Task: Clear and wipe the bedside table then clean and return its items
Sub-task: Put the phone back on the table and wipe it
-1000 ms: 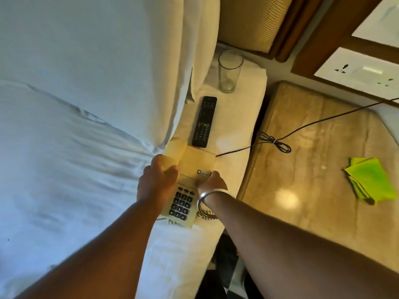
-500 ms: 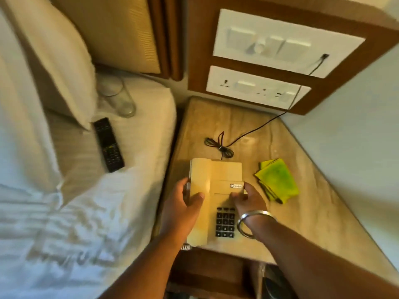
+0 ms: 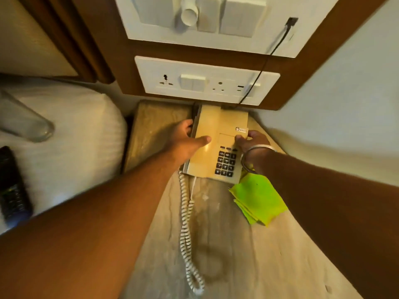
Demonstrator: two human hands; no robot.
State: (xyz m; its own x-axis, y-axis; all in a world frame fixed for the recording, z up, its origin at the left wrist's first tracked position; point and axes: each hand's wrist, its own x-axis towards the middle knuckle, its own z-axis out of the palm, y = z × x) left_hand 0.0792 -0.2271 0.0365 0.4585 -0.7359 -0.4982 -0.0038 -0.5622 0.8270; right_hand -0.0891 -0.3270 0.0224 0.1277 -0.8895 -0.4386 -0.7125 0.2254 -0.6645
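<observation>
The telephone (image 3: pixel 218 145) sits at the back of the bedside table (image 3: pixel 237 255), its far end close under the socket panel (image 3: pixel 207 80), its long axis running away from the person, keypad end nearest; the left hand (image 3: pixel 183 141) grips its left edge, thumb across the top and fingers curled down the side, while the right hand (image 3: pixel 250 141) pinches the right edge just above the keypad. Both hands bracket it about evenly, so neither is clearly nearer; the green cloth (image 3: pixel 259 199) lies just beside the near right corner, under the right wrist, and the next item to fetch, I judge, is the remote (image 3: pixel 13 190) or the glass (image 3: pixel 23 124) on the bed (image 3: pixel 82 147), well to the left and closer to the left hand.
</observation>
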